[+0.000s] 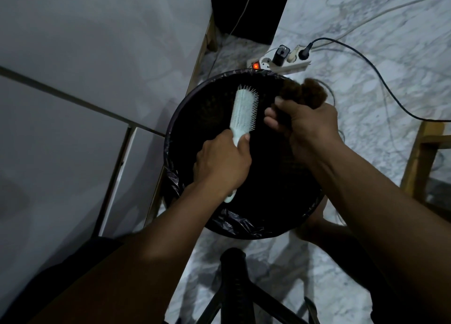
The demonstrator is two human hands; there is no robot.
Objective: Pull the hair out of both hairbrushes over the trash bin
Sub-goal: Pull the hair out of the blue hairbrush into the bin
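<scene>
A pale mint hairbrush (244,110) is held over the round trash bin (175,128), which is lined with a black bag. My left hand (223,163) grips the brush by its handle, bristles facing right; the handle's end sticks out below my wrist. My right hand (305,126) is closed on a thick clump of brown hair (306,93), held above the bin's far right rim, a short gap from the bristles. No hair shows on the brush. Only one hairbrush is in view.
A white power strip (278,62) with a red lit switch and plugs lies on the marble floor behind the bin; a black cable (380,79) runs right. White cabinet doors (73,79) stand left. A wooden frame (419,157) is right, a black stool (234,270) below.
</scene>
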